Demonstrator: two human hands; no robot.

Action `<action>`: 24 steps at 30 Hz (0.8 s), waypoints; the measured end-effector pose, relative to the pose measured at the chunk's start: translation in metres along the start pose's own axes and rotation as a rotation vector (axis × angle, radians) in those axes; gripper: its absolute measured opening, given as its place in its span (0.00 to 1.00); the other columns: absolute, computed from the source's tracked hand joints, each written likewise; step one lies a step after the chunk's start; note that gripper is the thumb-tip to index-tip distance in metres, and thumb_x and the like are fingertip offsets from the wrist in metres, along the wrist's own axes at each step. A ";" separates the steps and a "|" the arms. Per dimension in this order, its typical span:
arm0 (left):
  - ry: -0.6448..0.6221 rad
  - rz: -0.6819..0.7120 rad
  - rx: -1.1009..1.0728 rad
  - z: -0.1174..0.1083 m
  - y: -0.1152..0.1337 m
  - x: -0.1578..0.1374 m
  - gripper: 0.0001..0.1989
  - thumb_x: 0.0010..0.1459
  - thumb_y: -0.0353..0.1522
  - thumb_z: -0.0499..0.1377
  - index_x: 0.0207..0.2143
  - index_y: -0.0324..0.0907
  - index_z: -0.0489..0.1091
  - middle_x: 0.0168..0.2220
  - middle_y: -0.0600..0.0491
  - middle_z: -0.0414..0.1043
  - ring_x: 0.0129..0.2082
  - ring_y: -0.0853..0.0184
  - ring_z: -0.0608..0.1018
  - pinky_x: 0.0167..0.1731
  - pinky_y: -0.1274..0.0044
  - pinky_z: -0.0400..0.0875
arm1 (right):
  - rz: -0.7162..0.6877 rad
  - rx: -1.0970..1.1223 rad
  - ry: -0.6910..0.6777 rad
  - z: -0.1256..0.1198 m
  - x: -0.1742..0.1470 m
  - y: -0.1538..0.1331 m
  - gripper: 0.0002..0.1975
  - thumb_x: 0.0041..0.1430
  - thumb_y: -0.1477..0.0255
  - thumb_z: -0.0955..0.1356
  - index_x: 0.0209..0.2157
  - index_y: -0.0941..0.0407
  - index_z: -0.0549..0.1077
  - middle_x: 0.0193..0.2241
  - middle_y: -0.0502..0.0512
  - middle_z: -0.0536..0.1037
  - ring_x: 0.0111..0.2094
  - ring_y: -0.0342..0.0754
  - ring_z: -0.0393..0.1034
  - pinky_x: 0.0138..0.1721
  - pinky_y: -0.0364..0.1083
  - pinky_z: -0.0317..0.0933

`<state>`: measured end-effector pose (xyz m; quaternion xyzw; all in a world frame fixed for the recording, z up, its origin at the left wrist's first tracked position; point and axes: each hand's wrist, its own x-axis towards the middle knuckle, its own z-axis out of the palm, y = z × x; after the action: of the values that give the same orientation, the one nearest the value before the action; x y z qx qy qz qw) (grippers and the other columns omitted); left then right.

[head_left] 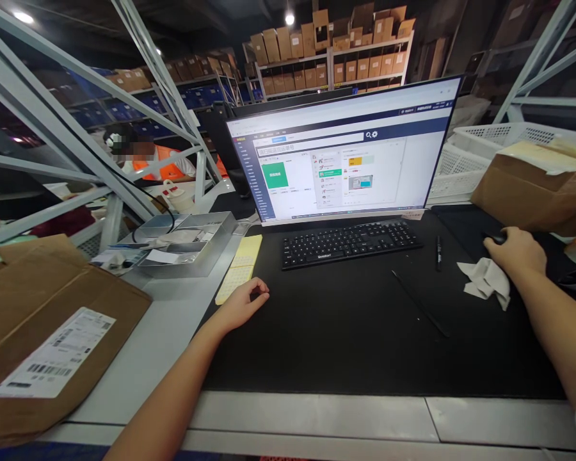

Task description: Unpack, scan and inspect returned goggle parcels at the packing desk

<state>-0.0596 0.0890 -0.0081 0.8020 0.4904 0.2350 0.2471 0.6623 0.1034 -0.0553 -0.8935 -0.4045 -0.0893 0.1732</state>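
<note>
My right hand (517,251) rests over a black computer mouse (496,237), its fingers wrapped round it on a dark mouse pad (461,224). A crumpled white tissue (486,282) lies just beside that wrist. On the black desk mat (326,339), my left hand (244,302) lies with fingers curled in toward the thumb and nothing visible in them. Right by it is a strip of yellow printed labels (240,266). Between the hands, a black keyboard (350,243) sits below a lit monitor (340,166).
A pen (438,253) and a thin black strip (420,304) lie on the mat. Cardboard boxes flank me, one with a label (55,355) at left, another (532,189) at right near white baskets (489,137). A metal tray (196,256) holds small items. Behind the frame sits a person in orange (166,163).
</note>
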 end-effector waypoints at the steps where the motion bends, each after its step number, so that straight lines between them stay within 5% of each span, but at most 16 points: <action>1: -0.001 -0.005 0.003 0.000 0.000 0.000 0.10 0.61 0.40 0.56 0.33 0.44 0.64 0.39 0.50 0.76 0.41 0.61 0.77 0.42 0.71 0.71 | -0.010 -0.003 -0.007 0.000 0.000 0.000 0.33 0.63 0.50 0.61 0.60 0.56 0.70 0.56 0.66 0.70 0.53 0.63 0.68 0.49 0.56 0.64; 5: -0.005 -0.016 0.007 -0.001 0.002 0.000 0.10 0.61 0.41 0.56 0.32 0.44 0.64 0.38 0.50 0.75 0.39 0.62 0.76 0.41 0.71 0.71 | -0.024 -0.007 -0.014 0.000 0.000 0.000 0.33 0.65 0.51 0.59 0.64 0.53 0.67 0.62 0.64 0.66 0.56 0.64 0.66 0.53 0.57 0.64; 13: -0.020 -0.021 0.017 0.000 0.002 0.000 0.10 0.61 0.41 0.55 0.32 0.44 0.64 0.38 0.50 0.75 0.39 0.62 0.76 0.41 0.71 0.71 | 0.024 0.003 0.003 -0.001 -0.001 -0.002 0.34 0.61 0.50 0.63 0.60 0.57 0.68 0.53 0.69 0.72 0.51 0.64 0.70 0.48 0.57 0.66; 20: -0.025 -0.017 0.019 -0.001 0.003 -0.001 0.11 0.62 0.41 0.55 0.32 0.44 0.65 0.38 0.51 0.75 0.38 0.62 0.76 0.40 0.72 0.70 | -0.021 0.004 -0.010 0.003 0.002 0.002 0.32 0.64 0.51 0.60 0.63 0.52 0.69 0.62 0.63 0.66 0.55 0.64 0.67 0.52 0.57 0.64; 24: -0.031 -0.024 0.019 -0.001 0.003 -0.001 0.10 0.61 0.41 0.56 0.32 0.44 0.65 0.38 0.50 0.76 0.39 0.61 0.76 0.40 0.71 0.70 | 0.008 0.011 0.019 0.003 0.001 0.001 0.36 0.61 0.50 0.62 0.63 0.58 0.66 0.56 0.69 0.70 0.53 0.65 0.68 0.48 0.57 0.65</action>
<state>-0.0586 0.0876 -0.0057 0.8018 0.4985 0.2150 0.2498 0.6641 0.1048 -0.0579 -0.8932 -0.3999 -0.0947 0.1824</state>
